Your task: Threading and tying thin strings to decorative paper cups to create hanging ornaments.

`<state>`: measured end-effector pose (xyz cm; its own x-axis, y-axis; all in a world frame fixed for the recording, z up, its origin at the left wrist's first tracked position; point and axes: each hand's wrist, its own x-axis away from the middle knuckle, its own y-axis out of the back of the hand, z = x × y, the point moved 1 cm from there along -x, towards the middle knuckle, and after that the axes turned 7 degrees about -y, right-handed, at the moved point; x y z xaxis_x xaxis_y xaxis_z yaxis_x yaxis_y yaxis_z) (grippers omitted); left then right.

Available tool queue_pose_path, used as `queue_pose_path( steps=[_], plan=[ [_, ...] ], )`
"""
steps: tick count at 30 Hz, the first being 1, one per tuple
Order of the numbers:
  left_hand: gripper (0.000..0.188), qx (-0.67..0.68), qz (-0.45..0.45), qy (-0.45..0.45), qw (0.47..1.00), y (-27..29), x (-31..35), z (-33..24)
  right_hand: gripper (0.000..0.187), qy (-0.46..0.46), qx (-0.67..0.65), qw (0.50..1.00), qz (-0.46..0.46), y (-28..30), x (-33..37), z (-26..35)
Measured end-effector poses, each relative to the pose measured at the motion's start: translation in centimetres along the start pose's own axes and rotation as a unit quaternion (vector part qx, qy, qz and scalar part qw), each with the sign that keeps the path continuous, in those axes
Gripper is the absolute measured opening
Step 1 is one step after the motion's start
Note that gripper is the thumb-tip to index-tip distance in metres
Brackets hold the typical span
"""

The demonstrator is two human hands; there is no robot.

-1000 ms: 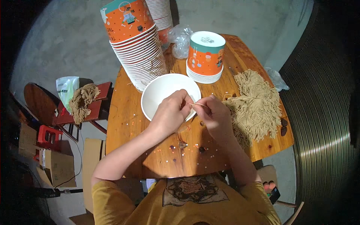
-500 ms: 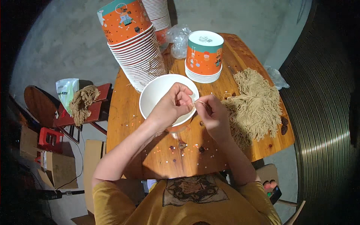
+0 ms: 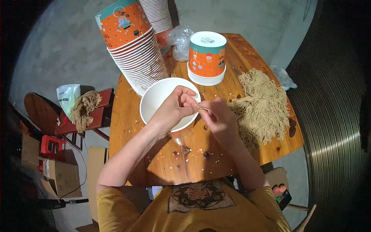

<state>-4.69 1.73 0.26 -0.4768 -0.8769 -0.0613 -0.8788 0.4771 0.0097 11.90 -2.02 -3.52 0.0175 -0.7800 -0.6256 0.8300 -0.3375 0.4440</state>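
A short beige string [image 3: 205,109] runs between the fingertips of both my hands. My left hand [image 3: 174,108] pinches one part of it between thumb and forefinger, the other fingers curled loosely. Close against it, my right hand [image 3: 220,120] has its thumb and forefinger closed on the string too. Below the left hand stands an open paper bucket [image 3: 151,101], white inside and orange outside. To the right lies a big tangled heap of beige string [image 3: 262,104], near my right hand.
A tall leaning stack of paper buckets [image 3: 135,58] rises at the back left. Upturned buckets [image 3: 207,58] stand behind, beside a clear plastic bag [image 3: 181,40]. Small pale dots and dark knots speckle the wooden table [image 3: 185,172]. Another string bundle [image 3: 85,110] rests on a red stool [image 3: 101,104].
My right hand's fingers have turned and drawn up against the left fingertips. The string's small loop between them has flattened. The whole view has shifted slightly.
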Motion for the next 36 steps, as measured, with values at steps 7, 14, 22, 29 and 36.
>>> queue_pose_path(
  steps=[7, 14, 22, 29, 36],
  plan=[
    [0.034, -0.063, 0.015, -0.037, 0.997, -0.3, 0.0, 0.4, 0.016, 0.013, -0.018, 1.000, -0.005, 0.1, -0.4, 0.2],
    [0.030, -0.170, 0.021, -0.051, 0.984, -0.4, 0.3, 0.2, 0.009, -0.057, -0.118, 0.991, 0.034, 0.1, -0.3, -0.3],
    [0.014, -0.291, 0.010, -0.059, 0.955, -0.4, 0.5, -0.2, 0.006, -0.132, -0.205, 0.969, 0.030, 0.1, 0.4, -1.4],
    [0.017, -0.311, 0.004, -0.056, 0.949, -0.5, 0.5, -0.1, 0.004, -0.159, -0.236, 0.957, 0.054, 0.7, 0.3, -1.2],
    [0.016, -0.270, -0.004, -0.047, 0.962, -0.6, 0.4, 0.2, 0.008, -0.123, -0.172, 0.975, 0.064, 1.0, 0.1, -0.9]
  ],
)
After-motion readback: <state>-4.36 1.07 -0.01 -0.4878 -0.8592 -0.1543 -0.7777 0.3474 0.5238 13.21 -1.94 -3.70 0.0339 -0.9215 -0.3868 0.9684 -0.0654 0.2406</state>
